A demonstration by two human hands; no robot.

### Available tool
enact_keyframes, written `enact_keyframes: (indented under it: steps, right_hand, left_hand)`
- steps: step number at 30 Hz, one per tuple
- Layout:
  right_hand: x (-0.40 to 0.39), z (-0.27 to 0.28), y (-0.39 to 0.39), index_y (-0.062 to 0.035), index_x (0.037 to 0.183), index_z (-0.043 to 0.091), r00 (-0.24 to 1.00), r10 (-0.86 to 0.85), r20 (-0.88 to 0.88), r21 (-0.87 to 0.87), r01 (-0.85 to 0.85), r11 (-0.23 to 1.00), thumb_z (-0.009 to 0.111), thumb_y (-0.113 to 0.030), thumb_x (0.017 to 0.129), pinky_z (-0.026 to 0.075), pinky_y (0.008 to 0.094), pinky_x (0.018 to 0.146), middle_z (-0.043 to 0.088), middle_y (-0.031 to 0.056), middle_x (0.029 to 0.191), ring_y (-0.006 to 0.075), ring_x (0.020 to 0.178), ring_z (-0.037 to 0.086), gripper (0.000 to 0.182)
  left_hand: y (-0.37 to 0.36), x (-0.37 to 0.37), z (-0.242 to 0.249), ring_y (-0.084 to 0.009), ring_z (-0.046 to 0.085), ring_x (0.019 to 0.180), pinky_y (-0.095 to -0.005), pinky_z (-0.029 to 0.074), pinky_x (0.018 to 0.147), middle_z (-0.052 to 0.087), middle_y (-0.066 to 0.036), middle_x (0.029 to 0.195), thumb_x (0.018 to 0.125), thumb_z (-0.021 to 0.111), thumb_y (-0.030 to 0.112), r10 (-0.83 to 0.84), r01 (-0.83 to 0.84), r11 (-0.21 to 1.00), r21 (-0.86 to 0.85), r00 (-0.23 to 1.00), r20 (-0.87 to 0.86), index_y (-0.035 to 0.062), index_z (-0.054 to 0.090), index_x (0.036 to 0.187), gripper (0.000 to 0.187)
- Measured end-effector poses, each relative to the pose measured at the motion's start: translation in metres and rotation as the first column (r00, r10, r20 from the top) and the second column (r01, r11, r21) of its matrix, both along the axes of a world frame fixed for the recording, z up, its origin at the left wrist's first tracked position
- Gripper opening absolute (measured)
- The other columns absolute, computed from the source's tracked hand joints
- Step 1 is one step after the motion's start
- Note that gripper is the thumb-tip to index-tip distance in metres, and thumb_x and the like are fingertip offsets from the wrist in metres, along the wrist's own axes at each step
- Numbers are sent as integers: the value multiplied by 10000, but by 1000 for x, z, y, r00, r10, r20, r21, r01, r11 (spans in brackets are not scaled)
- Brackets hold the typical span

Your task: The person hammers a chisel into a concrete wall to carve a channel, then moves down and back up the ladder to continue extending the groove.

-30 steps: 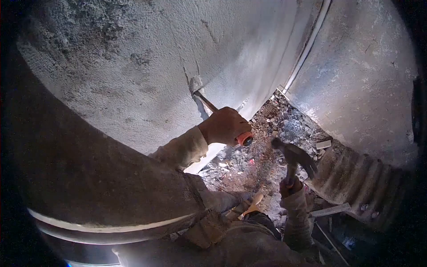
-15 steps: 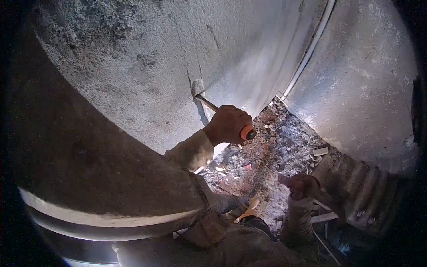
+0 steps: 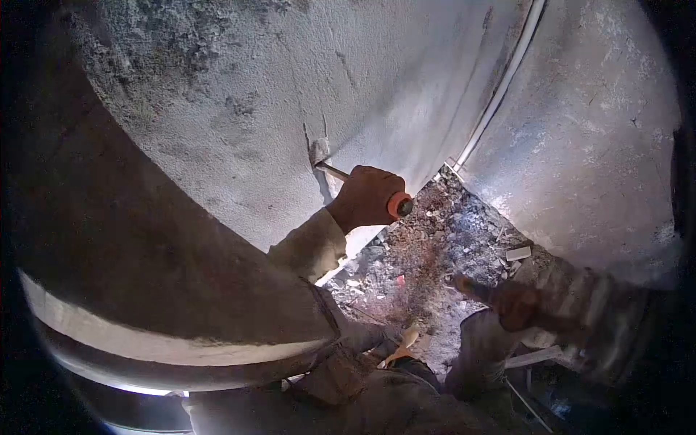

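Note:
My left hand is closed round a chisel with an orange grip end. Its tip rests in a chipped groove in the plastered wall. The butt of the chisel, a dark round end inside the orange collar, points toward me. At lower right, my right hand is closed on the handle of what looks like a hammer. One end of the handle sticks out to the left of the fist; the head is lost in shadow and motion blur.
A white pipe runs down the corner to a second wall. Rubble covers the ground below, with a pale block on it. A large curved, dark surface fills the left side.
My right hand has swung up and to the right with the hammer, whose handle has tilted. The left hand and chisel have shifted only slightly, the tip staying in the groove.

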State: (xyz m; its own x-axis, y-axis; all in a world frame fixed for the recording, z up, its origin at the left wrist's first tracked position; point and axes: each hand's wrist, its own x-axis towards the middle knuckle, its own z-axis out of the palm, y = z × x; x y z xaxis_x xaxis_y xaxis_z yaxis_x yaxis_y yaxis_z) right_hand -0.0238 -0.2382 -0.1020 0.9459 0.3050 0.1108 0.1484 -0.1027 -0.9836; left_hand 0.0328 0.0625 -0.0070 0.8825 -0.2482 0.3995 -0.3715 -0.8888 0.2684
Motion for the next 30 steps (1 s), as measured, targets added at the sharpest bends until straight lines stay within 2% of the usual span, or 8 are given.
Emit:
enact_keyframes:
  steps: [3, 8, 11, 14, 17, 21, 25, 30]
  right_hand:
    - [2, 64, 39, -44, 974, 595, 974, 211, -88, -812, -193, 550, 607, -242, 834, 450, 371, 585, 629, 179, 896, 296, 647, 597, 242]
    - [17, 28, -36, -48, 1000, 582, 1000, -9, 2, -544, 8, 839, 539, -223, 885, 469, 315, 635, 607, 88, 831, 190, 685, 554, 214]
    - [44, 19, -81, 22, 1148, 556, 722, 654, 228, -652, -386, 653, 458, -66, 900, 480, 281, 524, 597, 88, 822, 146, 533, 502, 281]
    - [0, -6, 6, -66, 1015, 577, 994, 102, -46, -209, -109, 972, 539, -237, 869, 482, 338, 668, 615, 115, 860, 245, 686, 559, 228]
    - [9, 29, 24, -52, 927, 578, 978, 118, 173, -711, 41, 702, 484, -5, 841, 458, 334, 484, 583, 82, 791, 175, 491, 488, 136]
    - [7, 44, -18, -66, 1042, 560, 903, 21, -429, 271, 107, 956, 569, -228, 808, 474, 439, 713, 593, 147, 1009, 325, 862, 588, 284]
    - [11, 31, -12, -17, 929, 565, 927, 200, 316, -411, -57, 910, 519, -156, 851, 504, 382, 690, 615, 129, 786, 288, 681, 608, 167]
    - [40, 19, -8, 11, 834, 606, 985, -146, 96, -701, 171, 692, 611, -250, 764, 438, 390, 468, 626, 226, 780, 310, 523, 581, 270]
  left_hand:
    - [-10, 8, 14, -267, 600, 609, -379, 472, 553, 581, -64, 627, 600, 691, 263, 62, -39, 990, 135, 983, -171, 122, 596, 666, 183]
    - [-4, 7, 2, -283, 598, 618, -382, 470, 547, 587, -70, 639, 586, 697, 274, 61, -62, 997, -38, 998, -25, 109, 592, 667, 212]
    - [0, 6, -4, -288, 600, 625, -390, 475, 559, 602, -64, 665, 572, 695, 259, -10, 10, 1000, -7, 1000, -24, 123, 600, 672, 194]
    - [0, 10, -6, -280, 602, 625, -387, 476, 559, 605, -65, 671, 578, 688, 244, 8, -8, 999, -50, 1000, 0, 131, 602, 667, 168]
    - [1, 20, -6, -278, 602, 624, -390, 477, 561, 603, -62, 667, 583, 686, 243, 79, -70, 989, 128, 994, -69, 132, 602, 675, 167]
    - [0, 10, -6, -287, 605, 644, -390, 476, 570, 603, -65, 670, 558, 722, 278, 12, -3, 995, 96, 995, -95, 134, 606, 692, 228]
    - [0, 9, -7, -272, 610, 651, -393, 481, 606, 614, -50, 679, 534, 731, 278, 38, -31, 996, 79, 995, -91, 145, 616, 703, 244]
    - [-3, 9, -18, -269, 611, 647, -395, 476, 596, 609, -47, 660, 579, 698, 272, 11, 5, 989, 148, 994, -107, 143, 615, 683, 186]
